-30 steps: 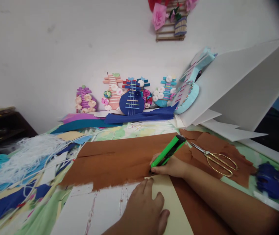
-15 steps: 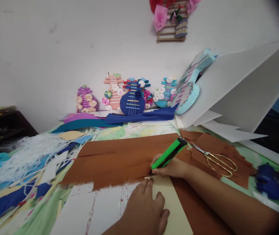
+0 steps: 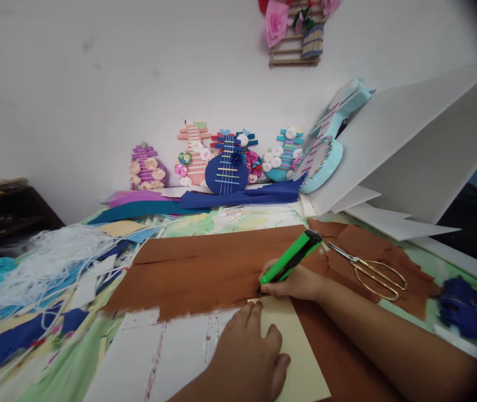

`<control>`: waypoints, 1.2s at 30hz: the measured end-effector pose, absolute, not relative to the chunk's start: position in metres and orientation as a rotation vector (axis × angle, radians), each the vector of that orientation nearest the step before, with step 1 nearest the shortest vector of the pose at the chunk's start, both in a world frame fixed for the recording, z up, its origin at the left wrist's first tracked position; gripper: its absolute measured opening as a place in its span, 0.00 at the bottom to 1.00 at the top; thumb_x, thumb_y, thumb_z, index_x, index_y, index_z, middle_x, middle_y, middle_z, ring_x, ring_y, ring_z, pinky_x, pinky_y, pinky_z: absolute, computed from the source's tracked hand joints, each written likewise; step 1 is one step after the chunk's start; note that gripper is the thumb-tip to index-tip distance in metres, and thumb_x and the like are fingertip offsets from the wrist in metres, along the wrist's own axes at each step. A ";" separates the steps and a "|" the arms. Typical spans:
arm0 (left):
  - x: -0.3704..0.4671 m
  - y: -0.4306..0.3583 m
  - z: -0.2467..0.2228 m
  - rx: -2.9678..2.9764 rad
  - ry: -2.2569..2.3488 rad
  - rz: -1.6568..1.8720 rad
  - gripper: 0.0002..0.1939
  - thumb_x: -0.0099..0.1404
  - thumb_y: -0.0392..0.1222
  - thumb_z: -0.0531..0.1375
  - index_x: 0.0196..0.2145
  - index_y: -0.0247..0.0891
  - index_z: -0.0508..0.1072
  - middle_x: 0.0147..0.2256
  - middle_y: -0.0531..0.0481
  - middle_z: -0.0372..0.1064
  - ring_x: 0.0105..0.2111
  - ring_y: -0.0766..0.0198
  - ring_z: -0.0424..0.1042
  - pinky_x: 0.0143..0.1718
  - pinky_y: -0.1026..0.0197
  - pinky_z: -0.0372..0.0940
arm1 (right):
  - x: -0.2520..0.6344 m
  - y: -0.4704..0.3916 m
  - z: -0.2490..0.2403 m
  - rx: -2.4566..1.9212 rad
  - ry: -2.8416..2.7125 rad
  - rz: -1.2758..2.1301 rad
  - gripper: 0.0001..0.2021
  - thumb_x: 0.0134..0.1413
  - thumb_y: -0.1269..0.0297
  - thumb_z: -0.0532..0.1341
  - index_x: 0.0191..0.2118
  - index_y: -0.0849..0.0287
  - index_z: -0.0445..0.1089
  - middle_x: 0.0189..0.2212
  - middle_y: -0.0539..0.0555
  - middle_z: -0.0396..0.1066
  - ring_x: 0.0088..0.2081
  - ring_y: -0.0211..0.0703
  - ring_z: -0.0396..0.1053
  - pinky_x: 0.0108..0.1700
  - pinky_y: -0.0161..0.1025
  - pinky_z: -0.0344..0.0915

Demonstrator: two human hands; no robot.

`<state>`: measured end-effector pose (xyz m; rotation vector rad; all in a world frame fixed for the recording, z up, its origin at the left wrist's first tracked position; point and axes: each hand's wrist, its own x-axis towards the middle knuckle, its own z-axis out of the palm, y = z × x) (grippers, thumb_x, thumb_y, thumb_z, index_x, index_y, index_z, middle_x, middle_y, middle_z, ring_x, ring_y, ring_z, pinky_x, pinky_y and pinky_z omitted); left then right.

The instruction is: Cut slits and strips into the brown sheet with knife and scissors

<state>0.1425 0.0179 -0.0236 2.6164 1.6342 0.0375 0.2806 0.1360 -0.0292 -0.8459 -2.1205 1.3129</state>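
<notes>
Lying beyond left hand [image 3: 249, 349], brown sheet [image 3: 200, 265]; this hand flat, fingers parted, on cream card [image 3: 299, 349]; ahead-right, right hand [image 3: 299, 283] pinches green cutter [image 3: 291, 258], tip near card's far edge. Cutter barely shifted in a second; little progress apparent.

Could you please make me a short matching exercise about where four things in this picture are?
Things:
1. green tool
2. scissors
3. left hand
4. white string

Places:
A. lying on brown material
B. in a tangled heap at the left of the picture
C. gripped in the right hand
D. resting palm down, partly over the pale yellow sheet

Right pairs: 1-C, 2-A, 3-D, 4-B.
</notes>
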 end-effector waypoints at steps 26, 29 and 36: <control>0.138 0.020 -0.038 2.675 1.619 0.176 0.20 0.57 0.51 0.52 0.41 0.34 0.68 0.50 0.33 0.57 0.49 0.44 0.56 0.45 0.44 0.54 | 0.281 0.136 -0.031 -0.750 -2.223 1.181 0.07 0.41 0.62 0.61 0.28 0.60 0.67 0.26 0.49 0.67 0.30 0.37 0.65 0.32 0.33 0.64; 0.139 0.020 -0.036 2.661 1.626 0.129 0.20 0.57 0.51 0.52 0.42 0.34 0.67 0.50 0.33 0.56 0.49 0.43 0.55 0.46 0.43 0.53 | 0.281 0.137 -0.032 -0.758 -2.203 1.173 0.07 0.41 0.63 0.61 0.28 0.60 0.66 0.26 0.50 0.67 0.30 0.37 0.65 0.32 0.34 0.63; 0.141 0.021 -0.029 2.629 1.627 0.041 0.21 0.57 0.51 0.51 0.42 0.34 0.68 0.51 0.31 0.55 0.49 0.42 0.55 0.46 0.43 0.52 | 0.284 0.137 -0.029 -0.827 -2.089 1.270 0.07 0.41 0.63 0.60 0.27 0.61 0.66 0.24 0.49 0.67 0.28 0.36 0.66 0.31 0.33 0.64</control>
